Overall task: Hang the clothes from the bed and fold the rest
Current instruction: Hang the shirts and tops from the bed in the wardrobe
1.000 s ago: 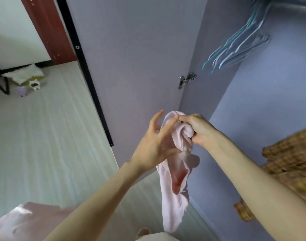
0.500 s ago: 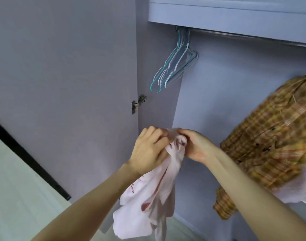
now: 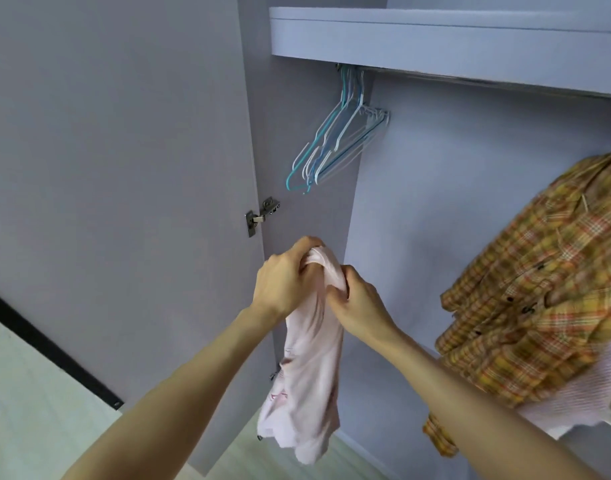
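Head view, at the open wardrobe. Your left hand (image 3: 283, 289) and right hand (image 3: 357, 301) meet in front of the wardrobe's left side panel, both with fingers curled tight into the bunched top of a pale pink garment (image 3: 307, 375). The left hand grips the crest of the bunch from the left; the right hand pinches a fold just beside it, the two hands nearly touching. The rest of the garment hangs free below them in a loose, twisted column, with its lower edge near the floor.

Handling, as judged from the drape: the cloth looks thin, light and entirely limp. It will hold no shape of its own, and any part you release will drop and swing. It does not look slippery or fragile, though a knit of this kind may stretch if you pull hard on one edge. Which part is gathered in your hands cannot be told; find the neck opening or shoulder seams and hold there, one hand to each shoulder, so the body falls flat.

The empty wire hangers (image 3: 335, 147) hang bunched at the far left end of the rail (image 3: 470, 79), above and beyond your hands. A plaid shirt (image 3: 539, 278) already hangs to the right, over a paler ribbed garment (image 3: 574, 393).
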Demonstrator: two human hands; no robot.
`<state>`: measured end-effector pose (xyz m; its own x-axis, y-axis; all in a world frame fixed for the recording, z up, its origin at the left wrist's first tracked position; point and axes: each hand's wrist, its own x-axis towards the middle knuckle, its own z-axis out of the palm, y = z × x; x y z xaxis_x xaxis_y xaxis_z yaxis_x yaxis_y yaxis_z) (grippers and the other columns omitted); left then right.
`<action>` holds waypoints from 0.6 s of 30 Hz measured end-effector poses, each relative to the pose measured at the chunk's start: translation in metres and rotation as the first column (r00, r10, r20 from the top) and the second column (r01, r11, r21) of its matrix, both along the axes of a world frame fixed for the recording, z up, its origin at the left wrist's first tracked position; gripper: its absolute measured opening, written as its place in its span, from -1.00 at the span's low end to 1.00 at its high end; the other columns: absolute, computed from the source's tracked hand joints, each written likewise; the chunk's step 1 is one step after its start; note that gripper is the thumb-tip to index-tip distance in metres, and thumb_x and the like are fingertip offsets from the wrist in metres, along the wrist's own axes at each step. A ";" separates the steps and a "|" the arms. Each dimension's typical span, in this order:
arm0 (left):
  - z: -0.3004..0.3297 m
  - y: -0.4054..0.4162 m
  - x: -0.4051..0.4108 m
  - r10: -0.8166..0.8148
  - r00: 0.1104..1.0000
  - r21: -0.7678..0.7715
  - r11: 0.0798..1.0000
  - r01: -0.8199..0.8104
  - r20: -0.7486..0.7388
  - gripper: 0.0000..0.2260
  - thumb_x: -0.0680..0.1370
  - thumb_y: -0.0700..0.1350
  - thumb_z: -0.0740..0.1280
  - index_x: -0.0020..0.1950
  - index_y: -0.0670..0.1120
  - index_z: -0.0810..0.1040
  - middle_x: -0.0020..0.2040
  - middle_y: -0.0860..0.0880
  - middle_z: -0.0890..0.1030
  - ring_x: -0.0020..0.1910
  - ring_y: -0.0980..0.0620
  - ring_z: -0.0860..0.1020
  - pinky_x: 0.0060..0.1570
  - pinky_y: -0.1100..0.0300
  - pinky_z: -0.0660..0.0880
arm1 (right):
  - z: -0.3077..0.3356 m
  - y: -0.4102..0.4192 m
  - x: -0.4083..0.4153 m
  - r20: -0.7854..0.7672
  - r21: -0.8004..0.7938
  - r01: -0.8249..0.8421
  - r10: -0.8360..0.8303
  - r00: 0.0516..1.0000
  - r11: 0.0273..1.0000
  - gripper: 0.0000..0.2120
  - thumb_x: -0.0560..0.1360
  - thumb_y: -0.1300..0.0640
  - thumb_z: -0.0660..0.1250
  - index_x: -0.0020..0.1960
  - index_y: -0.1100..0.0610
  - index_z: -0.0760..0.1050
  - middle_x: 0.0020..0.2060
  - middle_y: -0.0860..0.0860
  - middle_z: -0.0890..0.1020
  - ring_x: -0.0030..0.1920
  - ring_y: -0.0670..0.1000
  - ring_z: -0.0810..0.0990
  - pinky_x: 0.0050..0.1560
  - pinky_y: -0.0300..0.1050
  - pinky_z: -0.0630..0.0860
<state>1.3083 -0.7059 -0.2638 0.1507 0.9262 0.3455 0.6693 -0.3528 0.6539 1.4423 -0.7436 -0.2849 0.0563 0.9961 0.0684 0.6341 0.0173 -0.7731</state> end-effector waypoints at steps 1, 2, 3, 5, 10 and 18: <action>0.001 -0.002 -0.001 0.018 0.999 0.002 1.000 -0.018 -0.026 -0.71 0.47 -0.17 0.20 0.14 0.08 0.49 -0.35 0.04 0.52 -0.28 -0.11 0.45 -0.26 0.16 0.32 | -0.003 0.001 0.001 0.026 0.032 0.035 -0.036 0.999 0.999 -0.79 0.47 0.06 0.22 0.10 0.04 0.38 -0.14 -0.06 0.55 -0.13 0.06 0.51 -0.17 -0.10 0.42; 0.002 -0.003 -0.002 0.042 0.999 0.006 0.999 -0.042 -0.030 -0.76 0.47 -0.16 0.22 0.10 0.05 0.52 -0.29 0.02 0.56 -0.25 -0.10 0.46 -0.24 0.18 0.31 | -0.006 0.003 0.002 0.041 0.042 0.047 -0.049 0.998 0.998 -0.82 0.46 0.04 0.23 0.05 0.01 0.38 -0.13 -0.09 0.54 -0.12 0.04 0.51 -0.15 -0.10 0.42; 0.004 -0.004 -0.002 0.060 0.998 0.007 0.998 -0.060 -0.026 -0.80 0.47 -0.14 0.23 0.05 0.03 0.54 -0.24 0.01 0.57 -0.24 -0.08 0.45 -0.24 0.19 0.30 | -0.009 0.004 0.002 0.055 0.035 0.049 -0.051 0.997 0.998 -0.84 0.45 0.02 0.24 0.02 -0.02 0.36 -0.10 -0.11 0.53 -0.11 0.02 0.51 -0.13 -0.09 0.43; 0.010 -0.005 0.001 0.078 0.997 0.004 0.997 -0.078 -0.014 -0.90 0.48 -0.12 0.24 -0.09 -0.02 0.55 -0.22 0.07 0.48 -0.22 -0.04 0.45 -0.26 0.20 0.29 | -0.016 0.010 0.005 0.147 0.004 0.014 -0.015 0.989 1.000 -0.87 0.43 0.04 0.23 -0.07 -0.02 0.30 -0.11 -0.09 0.48 -0.11 0.04 0.49 -0.16 -0.09 0.39; 0.031 0.001 -0.002 0.034 0.967 -0.080 0.997 -0.014 0.252 -0.85 0.52 -0.18 0.25 -0.25 -0.16 0.48 -0.22 0.06 0.41 -0.25 0.10 0.38 -0.23 0.29 0.31 | -0.044 0.019 0.031 0.233 -0.135 0.069 -0.036 0.972 0.988 -0.86 0.44 0.22 0.20 -0.06 0.05 0.30 -0.16 -0.03 0.49 -0.20 0.06 0.45 -0.22 -0.13 0.32; 0.021 0.016 -0.040 0.187 0.922 -0.214 0.970 -0.118 0.340 -0.90 0.54 -0.19 0.22 -0.17 -0.08 0.44 -0.33 0.08 0.43 -0.32 0.12 0.38 -0.40 0.43 0.32 | -0.044 0.041 0.079 0.020 0.012 -0.050 0.050 0.999 0.999 -0.70 0.50 0.41 0.11 0.07 0.13 0.50 -0.16 0.05 0.58 -0.23 0.04 0.48 -0.29 -0.35 0.34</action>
<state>1.2684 -0.6902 -0.2429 -0.0976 0.9807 0.1696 0.4172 -0.1144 0.9016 1.5211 -0.7021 -0.3292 0.0051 0.9966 0.0817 0.6471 0.0590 -0.7601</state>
